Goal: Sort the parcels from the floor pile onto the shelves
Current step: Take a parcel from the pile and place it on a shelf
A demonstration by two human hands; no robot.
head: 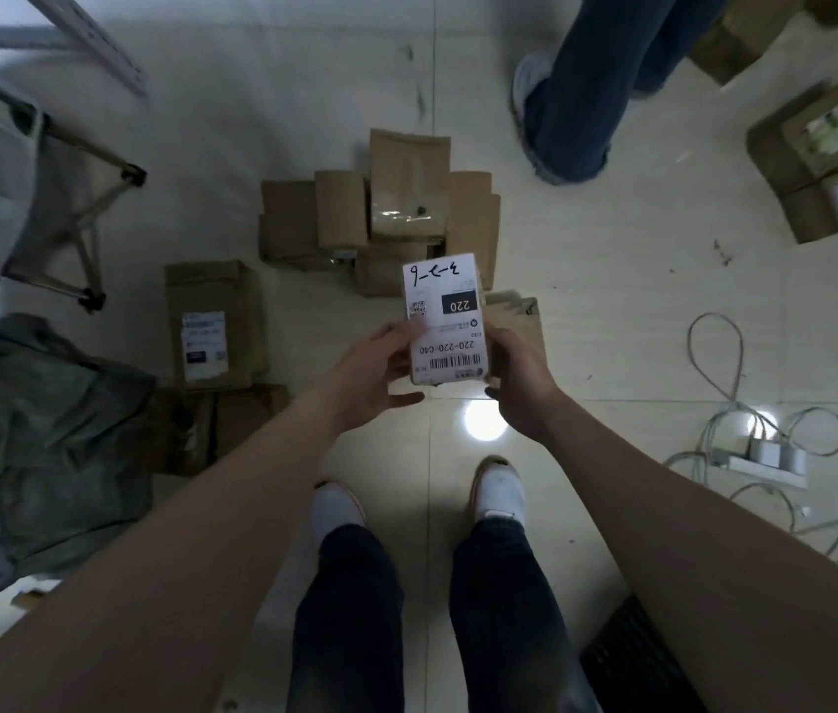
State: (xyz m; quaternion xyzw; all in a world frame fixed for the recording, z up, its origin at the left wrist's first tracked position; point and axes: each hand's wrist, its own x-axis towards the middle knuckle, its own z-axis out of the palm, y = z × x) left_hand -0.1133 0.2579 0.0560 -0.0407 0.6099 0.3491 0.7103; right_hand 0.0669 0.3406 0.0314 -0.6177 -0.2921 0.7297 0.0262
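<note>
A person stands over the floor pile (381, 218) and holds one small parcel (445, 321) up in front of them, above the tiled floor (252, 110), its white label facing the camera upside down. The left hand (376, 373) grips the parcel's left edge, its fingers (409, 334) curled onto the label near the printed code, and the right hand (520, 373) closes round the right edge, so both hands are shut on the same box. The likeliest trouble, as I judge it, is a misread: the handwritten mark and the printed number are inverted from this view, and a wrong reading would send the parcel to the wrong shelf. The grip is only at the lower end of the box, so a careless turn to right the label could let it slip back onto the pile. The loose cables (731, 403) and power strip (772, 463) on the floor to the right could catch a foot when the person steps away, and a second person's legs (592, 84) stand close to the pile. Counting: one parcel in hand; roughly seven or eight brown parcels in the central pile, though overlaps hide the exact number; a labelled parcel (211, 326) lying to the left with at least one more below it; three or four more at the upper right (828, 162). No shelf surface is clearly in view, only a metal frame (87, 38) at the upper left.
</note>
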